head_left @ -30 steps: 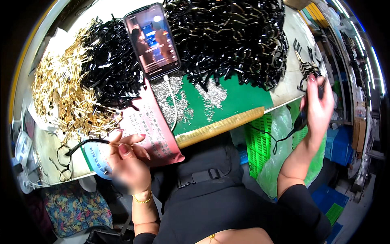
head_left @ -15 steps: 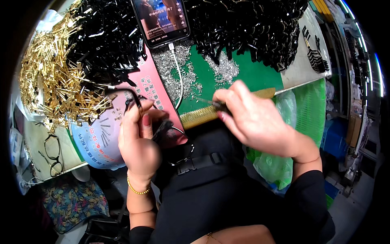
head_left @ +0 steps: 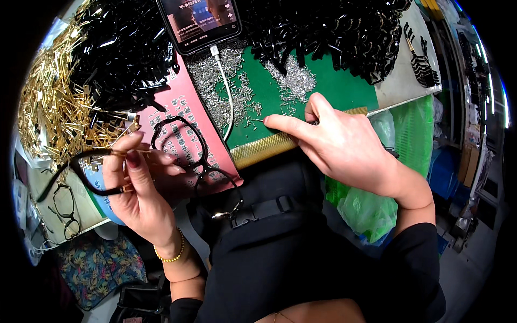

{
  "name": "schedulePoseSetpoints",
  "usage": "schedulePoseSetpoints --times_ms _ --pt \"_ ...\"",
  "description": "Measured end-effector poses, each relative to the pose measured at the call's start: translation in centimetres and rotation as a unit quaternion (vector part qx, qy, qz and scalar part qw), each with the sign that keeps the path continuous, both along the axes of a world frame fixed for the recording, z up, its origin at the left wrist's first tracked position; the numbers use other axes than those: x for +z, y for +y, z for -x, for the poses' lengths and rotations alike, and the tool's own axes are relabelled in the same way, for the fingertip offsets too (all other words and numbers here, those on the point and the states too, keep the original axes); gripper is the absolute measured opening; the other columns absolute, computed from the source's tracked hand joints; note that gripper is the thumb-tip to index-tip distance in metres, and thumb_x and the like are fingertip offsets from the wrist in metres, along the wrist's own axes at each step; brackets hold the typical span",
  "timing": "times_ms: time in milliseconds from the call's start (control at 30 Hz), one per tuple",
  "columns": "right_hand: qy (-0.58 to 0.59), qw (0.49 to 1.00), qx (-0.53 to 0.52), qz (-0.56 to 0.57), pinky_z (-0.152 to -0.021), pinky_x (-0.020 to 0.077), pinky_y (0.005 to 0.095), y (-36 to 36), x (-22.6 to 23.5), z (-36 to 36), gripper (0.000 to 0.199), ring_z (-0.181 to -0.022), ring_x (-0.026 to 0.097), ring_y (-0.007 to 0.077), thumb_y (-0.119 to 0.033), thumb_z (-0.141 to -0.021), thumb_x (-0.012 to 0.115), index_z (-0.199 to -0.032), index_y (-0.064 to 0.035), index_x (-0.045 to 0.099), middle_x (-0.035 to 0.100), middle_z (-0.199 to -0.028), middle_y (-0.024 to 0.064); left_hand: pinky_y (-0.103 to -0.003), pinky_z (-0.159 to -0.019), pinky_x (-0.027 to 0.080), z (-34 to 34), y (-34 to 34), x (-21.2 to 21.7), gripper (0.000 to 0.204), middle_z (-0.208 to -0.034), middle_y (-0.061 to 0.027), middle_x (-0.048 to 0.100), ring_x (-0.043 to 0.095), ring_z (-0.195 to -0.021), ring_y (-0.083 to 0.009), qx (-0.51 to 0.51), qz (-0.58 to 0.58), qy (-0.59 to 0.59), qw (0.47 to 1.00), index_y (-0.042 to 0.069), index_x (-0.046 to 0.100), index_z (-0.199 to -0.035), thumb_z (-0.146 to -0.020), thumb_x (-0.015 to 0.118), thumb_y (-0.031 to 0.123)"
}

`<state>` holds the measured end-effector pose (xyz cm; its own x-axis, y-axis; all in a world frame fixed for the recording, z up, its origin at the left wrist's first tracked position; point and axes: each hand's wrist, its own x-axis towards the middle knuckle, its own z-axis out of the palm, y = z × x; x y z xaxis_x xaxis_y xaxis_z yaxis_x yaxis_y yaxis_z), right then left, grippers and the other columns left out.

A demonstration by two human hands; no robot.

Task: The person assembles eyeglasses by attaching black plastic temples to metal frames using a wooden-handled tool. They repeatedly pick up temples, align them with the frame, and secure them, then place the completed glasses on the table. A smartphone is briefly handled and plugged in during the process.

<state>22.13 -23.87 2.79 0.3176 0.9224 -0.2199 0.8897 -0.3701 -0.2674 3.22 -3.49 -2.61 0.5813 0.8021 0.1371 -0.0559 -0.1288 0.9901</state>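
Observation:
My left hand (head_left: 137,188) is closed on black eyeglasses (head_left: 202,161), pinching near a gold-coloured hinge part. Their two rims hang to the right of the fingers, over the pink sheet. Dark curved temples (head_left: 86,177) stick out to the left of the same hand. My right hand (head_left: 344,148) is over the green mat, with its index fingertip down at the near edge of the loose silver screws (head_left: 221,75). It seems to keep a thin screwdriver in its grip; only a dark end (head_left: 390,151) shows behind the palm, and the thumb is hidden.
Heaps of gold temple parts (head_left: 54,97) and black temples (head_left: 118,54) lie at left, more black temples (head_left: 334,37) at back right. A phone (head_left: 202,24) with a white cable (head_left: 229,97) lies between. A yellow mesh-patterned strip (head_left: 264,153) edges the mat; a green basket (head_left: 412,134) stands right.
My left hand has moved left and down, swinging the eyeglasses out so both rims show. The right hand's index finger has straightened toward the screws, and the tool's shaft is largely hidden now.

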Motion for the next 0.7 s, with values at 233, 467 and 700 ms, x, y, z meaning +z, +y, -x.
schedulePoseSetpoints --times_ms 233,467,700 --pt "0.002 0.999 0.044 0.012 -0.046 0.0488 0.037 0.6 0.4 0.2 0.065 -0.062 0.064 0.0259 -0.006 -0.086 0.062 -0.146 -0.0283 0.052 0.051 -0.09 0.0136 -0.025 -0.063 0.06 -1.9 1.8 0.0 0.019 -0.113 -0.0146 0.064 0.07 -0.077 -0.0152 -0.068 0.086 0.053 0.993 -0.007 0.053 -0.121 -0.103 0.049 0.0" --pt "0.068 0.991 0.116 -0.004 -0.049 0.05 0.0354 3.3 0.8 1.7 0.066 -0.066 0.064 0.0236 -0.007 -0.081 0.067 -0.141 -0.0316 0.057 0.052 -0.087 0.0088 -0.019 -0.062 0.058 -0.7 0.3 0.9 0.017 -0.107 -0.01 0.07 0.072 -0.081 -0.0119 -0.141 0.125 0.146 0.971 -0.004 0.059 -0.118 -0.102 0.054 0.001" --pt "0.047 0.988 0.146 -0.001 -0.048 0.0493 0.034 4.3 0.0 1.3 0.066 -0.07 0.067 0.0239 -0.006 -0.081 0.066 -0.141 -0.0308 0.057 0.053 -0.09 0.0103 -0.017 -0.061 0.056 -0.9 0.8 0.9 0.016 -0.105 -0.0096 0.07 0.068 -0.079 -0.0078 -0.184 0.09 0.156 0.966 -0.001 0.057 -0.119 -0.103 0.053 0.003"
